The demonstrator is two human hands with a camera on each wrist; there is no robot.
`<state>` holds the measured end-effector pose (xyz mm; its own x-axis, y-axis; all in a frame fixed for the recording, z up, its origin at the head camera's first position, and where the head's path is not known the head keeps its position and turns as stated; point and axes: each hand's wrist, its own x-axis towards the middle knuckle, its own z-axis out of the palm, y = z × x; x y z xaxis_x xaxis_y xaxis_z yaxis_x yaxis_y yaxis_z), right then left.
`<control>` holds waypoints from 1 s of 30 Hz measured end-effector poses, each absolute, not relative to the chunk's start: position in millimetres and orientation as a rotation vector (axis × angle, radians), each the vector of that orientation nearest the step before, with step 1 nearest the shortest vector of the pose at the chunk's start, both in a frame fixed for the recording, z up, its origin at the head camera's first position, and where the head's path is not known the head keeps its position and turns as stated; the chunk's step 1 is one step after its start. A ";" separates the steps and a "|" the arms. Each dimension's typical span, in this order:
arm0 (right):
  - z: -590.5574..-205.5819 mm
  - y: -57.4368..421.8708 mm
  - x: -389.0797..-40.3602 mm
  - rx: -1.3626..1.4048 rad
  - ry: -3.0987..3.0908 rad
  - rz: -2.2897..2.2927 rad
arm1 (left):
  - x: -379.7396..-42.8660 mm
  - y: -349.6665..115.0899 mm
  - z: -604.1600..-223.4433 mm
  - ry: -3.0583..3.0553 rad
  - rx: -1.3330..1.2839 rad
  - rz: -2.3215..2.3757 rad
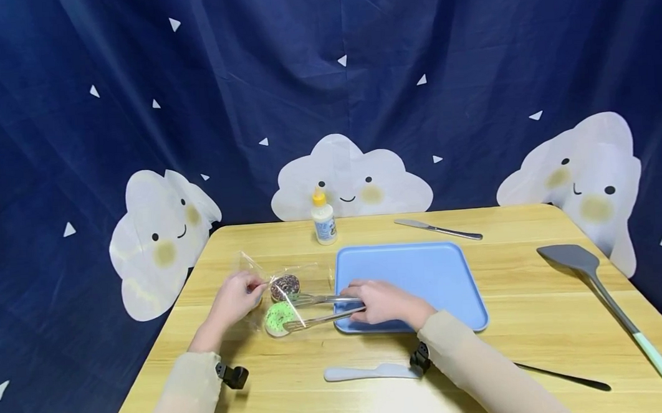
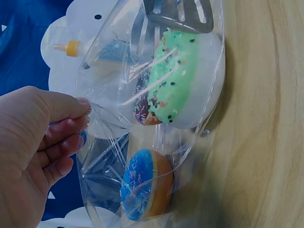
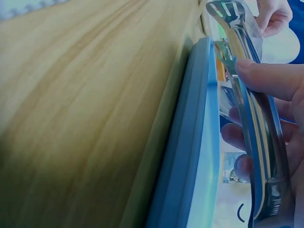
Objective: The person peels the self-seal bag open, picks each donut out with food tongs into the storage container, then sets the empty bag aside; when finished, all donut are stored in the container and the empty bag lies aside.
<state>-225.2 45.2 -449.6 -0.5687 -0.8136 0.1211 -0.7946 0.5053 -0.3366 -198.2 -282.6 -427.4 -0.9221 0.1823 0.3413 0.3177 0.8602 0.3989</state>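
Note:
My left hand pinches the edge of a clear plastic bag between thumb and fingers, holding it up. Inside the bag are a green-iced doughnut, a chocolate doughnut with sprinkles and a blue-iced doughnut. The left hand mostly hides the blue one in the head view. My right hand grips metal tongs over the tray's left side. Their slotted ends reach the bag, spread apart, right at the green doughnut in the head view.
A blue tray lies right of the bag. Behind stand a yellow-capped bottle and a table knife. In front lies a white plastic knife; a dark thin handle and a long spatula lie at right.

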 end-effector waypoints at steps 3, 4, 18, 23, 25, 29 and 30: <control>-449.9 45.5 -224.1 -1.449 2.684 -0.538 | -198.3 -282.9 -428.1 -2.739 -0.383 -0.666; -450.0 45.2 -224.0 -1.457 2.685 -0.530 | -198.3 -283.1 -428.3 -2.739 -0.382 -0.666; -452.5 43.2 -221.3 -1.506 2.675 -0.549 | -194.4 -285.9 -429.1 -2.733 -0.361 -0.652; -454.8 51.5 -222.4 -1.524 2.690 -0.609 | -194.5 -288.5 -429.6 -2.728 -0.357 -0.644; -455.3 57.0 -223.0 -1.533 2.712 -0.621 | -194.6 -289.3 -429.5 -2.724 -0.356 -0.639; -453.5 70.4 -221.9 -1.527 2.743 -0.639 | -195.2 -289.9 -429.9 -2.718 -0.351 -0.625; -452.9 74.0 -221.4 -1.519 2.747 -0.641 | -195.8 -290.1 -430.4 -2.719 -0.351 -0.620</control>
